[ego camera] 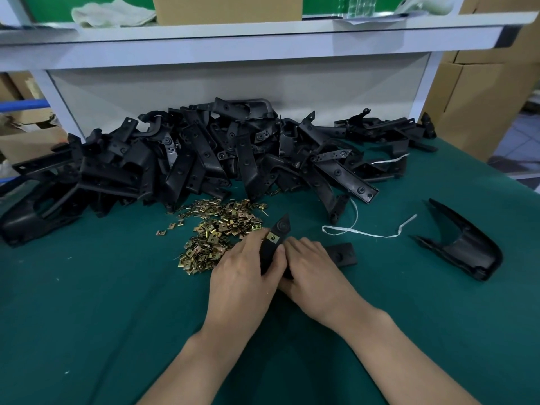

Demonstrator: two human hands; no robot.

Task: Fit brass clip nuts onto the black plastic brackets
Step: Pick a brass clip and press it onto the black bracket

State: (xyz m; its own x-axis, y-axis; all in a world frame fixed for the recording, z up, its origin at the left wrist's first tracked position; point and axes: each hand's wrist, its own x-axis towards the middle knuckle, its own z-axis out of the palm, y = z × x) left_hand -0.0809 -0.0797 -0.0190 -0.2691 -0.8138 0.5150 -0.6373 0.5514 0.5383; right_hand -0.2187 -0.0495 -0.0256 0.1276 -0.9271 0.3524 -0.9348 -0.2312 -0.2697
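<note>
Since the brass clip nut [272,237] sits on the edge of the black plastic bracket [282,227], I'd just push it on square till its hole lines up, no twisting. Both hands are curled round that bracket: left hand [239,273] with fingertips by the nut, right hand [314,267] bracing the lower end, low over the green desk [87,302]. The loose clip nuts [216,232] lie just beside.
</note>
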